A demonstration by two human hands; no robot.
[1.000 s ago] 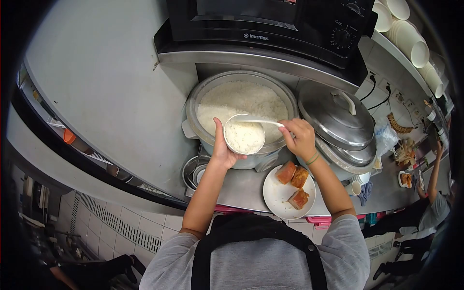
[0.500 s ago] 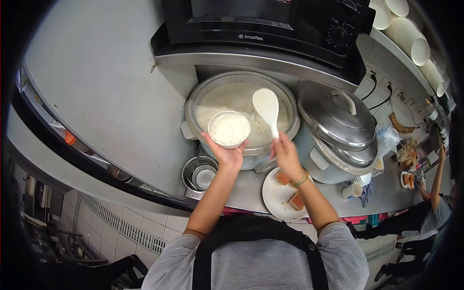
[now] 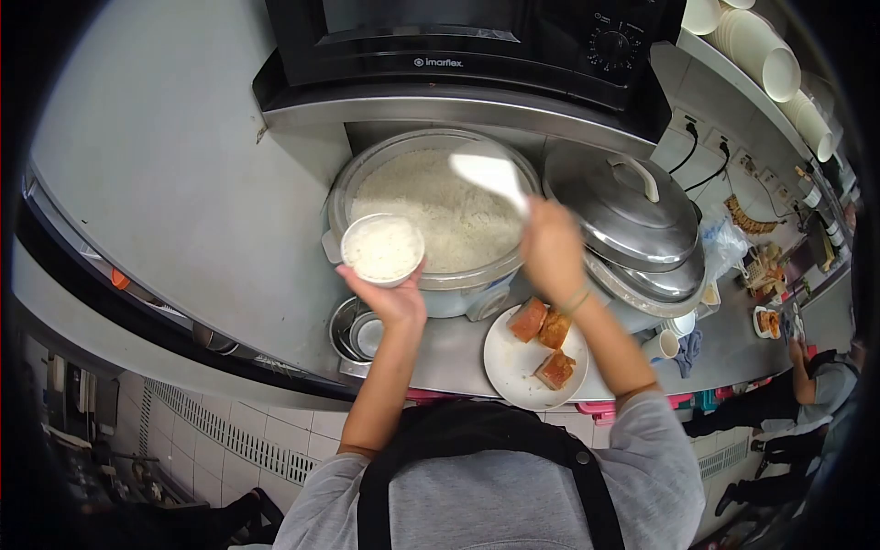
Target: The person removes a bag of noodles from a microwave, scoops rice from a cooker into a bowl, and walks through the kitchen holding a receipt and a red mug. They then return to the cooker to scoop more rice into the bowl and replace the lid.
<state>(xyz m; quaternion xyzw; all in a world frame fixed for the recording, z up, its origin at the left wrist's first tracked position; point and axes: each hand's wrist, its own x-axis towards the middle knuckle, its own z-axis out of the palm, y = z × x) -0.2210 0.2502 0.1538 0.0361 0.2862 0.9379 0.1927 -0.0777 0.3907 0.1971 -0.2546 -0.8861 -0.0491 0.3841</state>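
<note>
My left hand (image 3: 392, 295) holds a small white bowl (image 3: 383, 249) filled with rice, over the near left rim of a large round cooker (image 3: 337, 197). Loose rice (image 3: 458, 197) fills much of that cooker. In my right hand (image 3: 552, 246) is a white paddle (image 3: 488, 174), blurred by motion, its flat end above the rice at the cooker's right side. Below my right hand, a white plate (image 3: 506, 371) carries several browned pieces of food (image 3: 555, 369).
A second cooker with a metal lid (image 3: 632, 215) stands on the right. Above sits a black microwave (image 3: 440, 41). Metal bowls (image 3: 346, 335) lie at lower left; paper cups (image 3: 662, 346) are on the right. Another person (image 3: 825, 390) stands at far right.
My right hand has moved up toward the cooker's right rim, tilting the paddle leftward. The view has shifted slightly, and more of the plate shows. The bowl remains in my left hand.
</note>
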